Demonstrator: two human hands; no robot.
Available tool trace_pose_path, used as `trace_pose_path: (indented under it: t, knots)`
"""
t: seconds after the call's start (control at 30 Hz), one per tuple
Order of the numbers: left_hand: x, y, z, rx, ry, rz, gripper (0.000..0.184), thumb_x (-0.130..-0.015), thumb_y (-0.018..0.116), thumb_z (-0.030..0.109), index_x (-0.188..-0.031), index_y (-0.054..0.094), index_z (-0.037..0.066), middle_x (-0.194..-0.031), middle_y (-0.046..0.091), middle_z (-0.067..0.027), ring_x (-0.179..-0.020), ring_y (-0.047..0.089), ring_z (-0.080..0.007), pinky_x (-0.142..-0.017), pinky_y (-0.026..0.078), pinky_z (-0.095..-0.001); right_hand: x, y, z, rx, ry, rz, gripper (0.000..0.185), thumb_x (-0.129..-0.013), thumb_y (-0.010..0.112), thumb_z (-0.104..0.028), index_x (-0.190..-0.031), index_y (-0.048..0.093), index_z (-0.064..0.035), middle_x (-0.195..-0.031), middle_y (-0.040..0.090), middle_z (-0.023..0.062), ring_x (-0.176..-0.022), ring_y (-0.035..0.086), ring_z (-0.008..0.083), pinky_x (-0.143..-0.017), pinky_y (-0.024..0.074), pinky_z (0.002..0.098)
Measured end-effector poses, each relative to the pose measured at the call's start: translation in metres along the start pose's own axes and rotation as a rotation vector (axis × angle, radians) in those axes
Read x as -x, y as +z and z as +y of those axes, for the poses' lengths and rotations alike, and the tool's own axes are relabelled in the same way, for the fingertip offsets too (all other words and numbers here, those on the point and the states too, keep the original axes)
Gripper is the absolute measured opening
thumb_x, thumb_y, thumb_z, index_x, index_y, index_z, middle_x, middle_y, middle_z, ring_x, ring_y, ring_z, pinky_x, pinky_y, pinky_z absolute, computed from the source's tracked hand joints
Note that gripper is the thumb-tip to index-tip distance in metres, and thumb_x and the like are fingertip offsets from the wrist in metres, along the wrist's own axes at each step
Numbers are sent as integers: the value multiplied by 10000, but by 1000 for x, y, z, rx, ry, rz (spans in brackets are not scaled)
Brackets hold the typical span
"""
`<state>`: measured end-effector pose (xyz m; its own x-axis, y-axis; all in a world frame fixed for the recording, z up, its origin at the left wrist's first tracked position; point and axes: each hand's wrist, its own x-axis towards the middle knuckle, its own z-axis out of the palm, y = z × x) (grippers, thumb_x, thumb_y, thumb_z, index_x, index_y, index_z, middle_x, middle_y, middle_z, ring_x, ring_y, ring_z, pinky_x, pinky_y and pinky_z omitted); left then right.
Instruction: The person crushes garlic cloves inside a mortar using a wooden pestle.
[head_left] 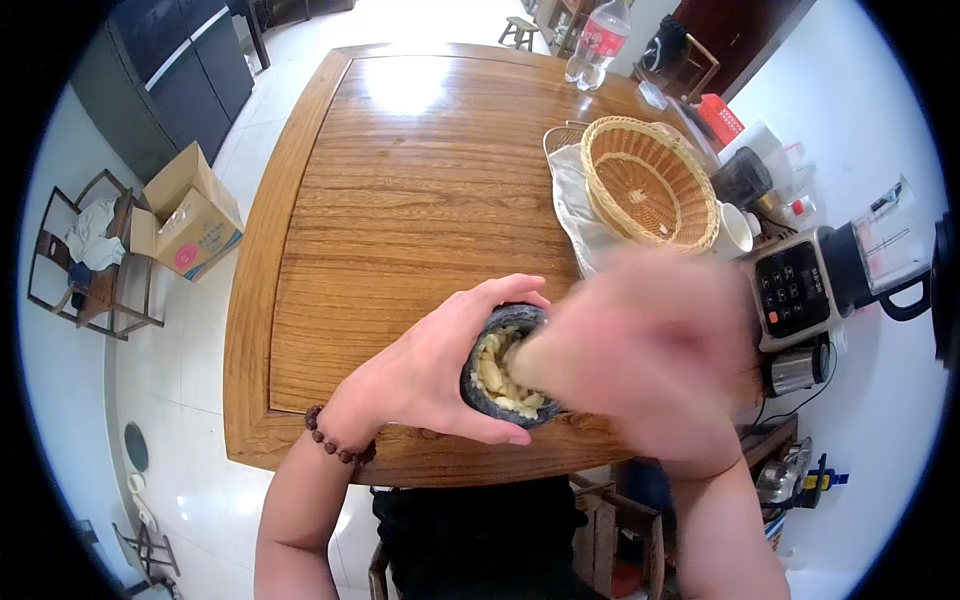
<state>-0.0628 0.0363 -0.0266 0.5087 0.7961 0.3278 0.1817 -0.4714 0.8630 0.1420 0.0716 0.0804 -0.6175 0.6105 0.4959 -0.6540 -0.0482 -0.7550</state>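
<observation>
A dark stone mortar (541, 413) stands near the front edge of the wooden table, with pale, partly crushed garlic (493, 376) inside. My left hand (436, 362) curves around the mortar's left side, thumb and fingers spread along its wall, steadying it. Above the mortar's right side, my right hand (655, 350) is smeared by motion and looks closed. From it, a blurred pale pestle (528, 364) reaches into the garlic; most of its shaft is hidden by the hand.
A wicker basket (655, 231) lies on the wooden table (420, 200) beyond my right hand, over a white cloth (572, 200). A blender (800, 285) and a white mug (733, 232) stand to the right. A plastic bottle (601, 45) is at the far edge; a cardboard box (190, 225) sits on the floor.
</observation>
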Motion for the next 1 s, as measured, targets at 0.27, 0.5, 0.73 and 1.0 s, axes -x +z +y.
trace_pose_path:
  t: [0.27,0.5,0.73,1.0]
  knots:
    - [1,-1,-1,-52,25,9,1211,-651,1028,402,-1588,372,8,-1481,564,-198,-1377,565,-362,-1182,439,-456,-2,14,-2,772,141,58,319,-1004,641,-72,-724,490,-60,-625,529,10,-552,504,71,-536,400,278]
    - [1,-1,2,99,-96,0,1207,-642,1032,397,-1587,388,15,-1464,573,-204,-1374,568,-353,-1177,444,-457,-5,11,2,797,181,75,380,-993,648,-89,-672,446,-70,-633,517,-4,-561,482,62,-510,322,252]
    - [-1,-1,1,-15,24,3,1220,-650,1034,410,-1590,373,2,-1489,559,-217,-1386,558,-349,-1187,440,-452,-4,14,4,521,12,52,366,-1007,637,-94,-700,443,-51,-586,457,-4,-538,420,55,-493,320,266]
    - [1,5,1,122,-6,61,1230,-652,1038,369,-1613,345,38,-1462,593,-165,-1358,572,-337,-1180,440,-444,-24,-3,-32,246,-7,-116,241,-1112,358,-31,-877,399,-66,-582,510,27,-420,419,113,-422,358,293]
